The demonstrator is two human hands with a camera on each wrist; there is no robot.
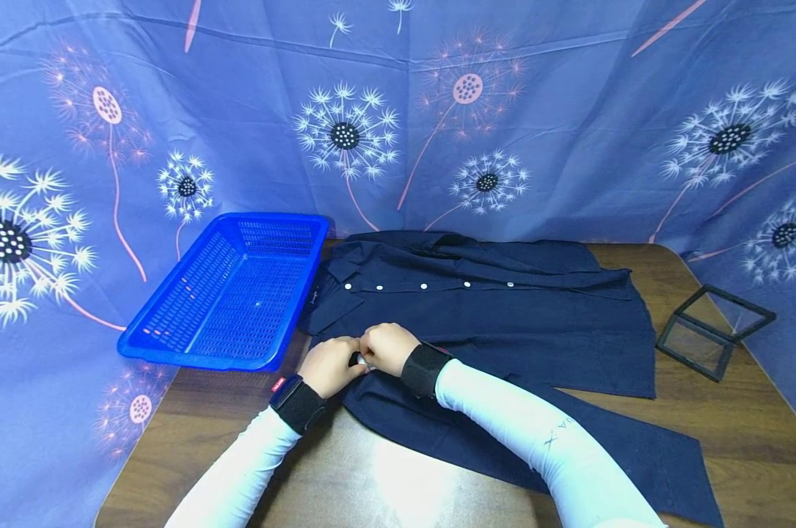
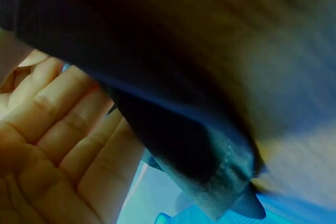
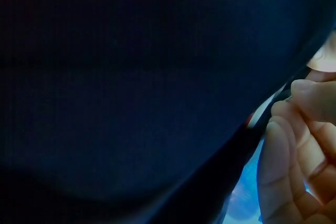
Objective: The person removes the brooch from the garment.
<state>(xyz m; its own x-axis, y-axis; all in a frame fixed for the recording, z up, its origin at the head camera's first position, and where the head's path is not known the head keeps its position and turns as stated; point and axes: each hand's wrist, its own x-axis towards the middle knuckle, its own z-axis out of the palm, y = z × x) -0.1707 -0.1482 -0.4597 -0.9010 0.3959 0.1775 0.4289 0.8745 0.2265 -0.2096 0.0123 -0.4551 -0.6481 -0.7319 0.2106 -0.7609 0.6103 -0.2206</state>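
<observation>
A dark navy button-up shirt [image 1: 483, 323] lies spread on the wooden table, its collar toward the left and its hem toward the right. White buttons run along its front. My left hand [image 1: 331, 365] and right hand [image 1: 389, 348] meet at the near shoulder, both pinching the cloth there. Something small and whitish shows between them, too small to identify. In the left wrist view, a dark fold of the shirt [image 2: 173, 129] hangs beside the left fingers [image 2: 79, 114]. Dark cloth fills most of the right wrist view, with right fingertips [image 3: 283, 129] at its edge.
A blue plastic basket [image 1: 280, 308] with perforated sides stands at the left, close to the collar. On the right lies a black-edged folding frame [image 1: 698, 345], propped partly up. A blue dandelion-print curtain [image 1: 398, 95] hangs behind the wooden table [image 1: 193, 440].
</observation>
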